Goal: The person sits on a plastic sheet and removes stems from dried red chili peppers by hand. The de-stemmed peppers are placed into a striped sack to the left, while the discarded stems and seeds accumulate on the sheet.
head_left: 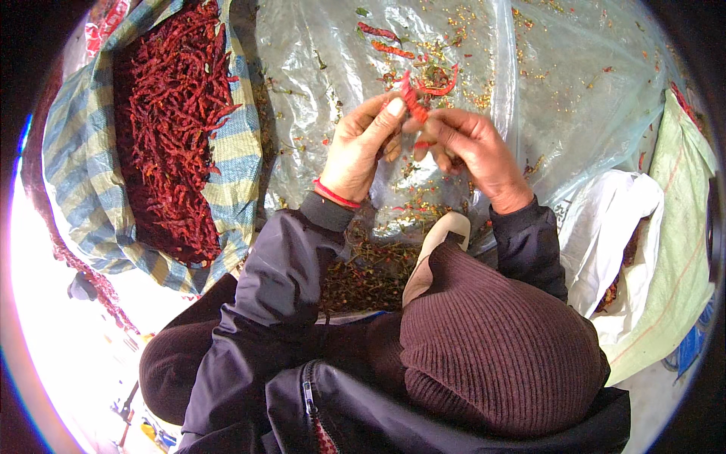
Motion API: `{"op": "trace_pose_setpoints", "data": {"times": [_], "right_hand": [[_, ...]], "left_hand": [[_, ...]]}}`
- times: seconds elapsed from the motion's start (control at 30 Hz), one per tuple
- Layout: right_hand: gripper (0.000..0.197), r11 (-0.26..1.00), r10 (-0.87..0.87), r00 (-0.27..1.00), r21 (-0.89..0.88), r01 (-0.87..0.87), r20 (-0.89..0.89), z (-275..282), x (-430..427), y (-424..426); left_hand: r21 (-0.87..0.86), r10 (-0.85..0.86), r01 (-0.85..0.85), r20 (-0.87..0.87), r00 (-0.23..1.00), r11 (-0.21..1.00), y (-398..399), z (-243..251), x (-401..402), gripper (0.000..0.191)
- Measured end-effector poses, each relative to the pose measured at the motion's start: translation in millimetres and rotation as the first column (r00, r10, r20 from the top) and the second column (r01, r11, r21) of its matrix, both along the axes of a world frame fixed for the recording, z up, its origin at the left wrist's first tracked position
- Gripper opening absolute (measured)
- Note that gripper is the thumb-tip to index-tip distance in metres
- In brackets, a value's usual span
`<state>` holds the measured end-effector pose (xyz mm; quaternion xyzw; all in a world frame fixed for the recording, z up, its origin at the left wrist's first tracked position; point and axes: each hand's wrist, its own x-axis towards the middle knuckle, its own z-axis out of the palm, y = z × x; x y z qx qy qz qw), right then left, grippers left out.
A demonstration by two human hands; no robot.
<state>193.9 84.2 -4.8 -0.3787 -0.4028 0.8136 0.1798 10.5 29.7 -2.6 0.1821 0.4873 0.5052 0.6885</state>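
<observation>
A bright red dried chili pepper (412, 96) is pinched between the fingertips of both hands above a clear plastic sheet. My left hand (366, 139), with a red cord at the wrist, grips its upper part with thumb and forefinger. At its lower end are the fingertips of my right hand (468, 139), blurred; another bit of red shows near its curled fingers. Just beyond the hands lies a curved red chili (442, 89). Two more dried chilies, a dark one (379, 30) and an orange-red one (392, 50), lie farther up the sheet.
A blue-and-cream checked woven sack (238, 142) full of dark red dried chilies (176, 130) stands at left. At right are a white bag (607, 227) and a pale green woven sack (663, 284). Seeds and scraps litter the plastic sheet (317, 102). Stems (368, 278) are heaped by my shoe.
</observation>
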Motion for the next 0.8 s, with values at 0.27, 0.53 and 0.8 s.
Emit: {"op": "trace_pose_setpoints", "data": {"times": [0.27,0.53,0.8], "right_hand": [[0.022,0.933,0.182,0.963,0.276,-0.233,0.2,-19.7,-4.1,-16.1],[0.02,0.96,-0.273,0.938,0.126,0.251,0.214,-25.6,11.0,3.9],[0.021,0.478,-0.25,0.827,0.807,-0.347,0.503,-45.3,22.2,23.4]], "left_hand": [[-0.09,0.063,-0.075,-0.13,0.989,0.993,-19.4,-17.1,1.5,0.02],[0.215,0.322,-0.249,-0.455,0.83,0.944,-8.5,8.9,4.0,0.016],[0.008,0.322,-0.327,-0.198,0.926,0.945,-12.5,-18.6,-32.6,0.014]]}}
